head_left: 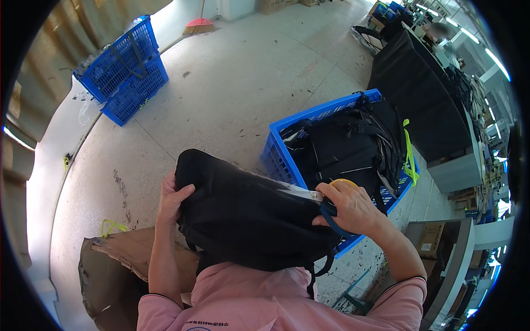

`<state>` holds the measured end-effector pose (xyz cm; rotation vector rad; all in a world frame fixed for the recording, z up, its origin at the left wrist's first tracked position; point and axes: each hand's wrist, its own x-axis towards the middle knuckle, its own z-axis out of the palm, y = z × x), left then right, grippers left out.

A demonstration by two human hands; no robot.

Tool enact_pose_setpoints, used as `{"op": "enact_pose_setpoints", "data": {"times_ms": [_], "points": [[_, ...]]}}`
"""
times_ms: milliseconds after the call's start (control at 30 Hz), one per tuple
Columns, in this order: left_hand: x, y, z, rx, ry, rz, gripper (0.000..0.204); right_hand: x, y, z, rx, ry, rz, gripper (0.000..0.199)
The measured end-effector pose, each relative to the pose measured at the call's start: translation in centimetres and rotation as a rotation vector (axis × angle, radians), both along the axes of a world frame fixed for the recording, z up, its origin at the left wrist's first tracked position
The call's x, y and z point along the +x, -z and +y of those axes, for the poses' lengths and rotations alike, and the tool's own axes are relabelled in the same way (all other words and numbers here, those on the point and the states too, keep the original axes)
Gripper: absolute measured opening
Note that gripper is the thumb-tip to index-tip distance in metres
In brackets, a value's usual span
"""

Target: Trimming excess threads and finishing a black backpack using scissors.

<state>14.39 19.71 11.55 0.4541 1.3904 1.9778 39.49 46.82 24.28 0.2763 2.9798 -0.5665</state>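
A black fabric bag [248, 215] lies against my front, long and bulky, with a strap hanging at its lower right end. My left hand [172, 197] grips its left end, thumb on top and fingers mostly behind the edge. In my right hand [353, 208] is a pair of scissors [313, 195] with yellow and blue handle loops. Their metal blades point left along the bag's far edge, close to the fabric; whether they touch it I cannot tell. Just beyond the right hand stands a blue plastic crate [268, 154] filled with black bags [342, 146].
Stacked blue crates [132, 91] stand far left by a curtain, with a red broom [199, 25] beyond. An open cardboard box [118, 254] sits beside my left forearm. A black-draped table [419, 83] and a grey shelf unit [461, 259] line the right side. A person [439, 33] is behind the table.
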Motion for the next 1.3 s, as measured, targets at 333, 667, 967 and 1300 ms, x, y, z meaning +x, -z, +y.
{"op": "enact_pose_setpoints", "data": {"times_ms": [333, 667, 967, 1300], "points": [[-0.1, 0.5, -0.1, 0.015, -0.010, -0.037, 0.050, 0.1, 0.5, 0.7, 0.069, -0.010, -0.019, 0.054], [-0.1, 0.7, -0.2, 0.001, -0.012, -0.079, 0.047, -0.2, 2.1, 1.5, 0.001, -0.037, -0.028, 0.044], [0.1, 0.6, -0.2, -0.028, -0.056, -0.025, 0.047, -0.7, 2.9, 1.9, -0.063, -0.073, 0.041, 0.041], [-0.3, 1.1, -0.9, 0.041, 0.008, -0.062, 0.045, -2.4, 2.0, 1.2, 0.014, -0.065, 0.036, 0.042]]}}
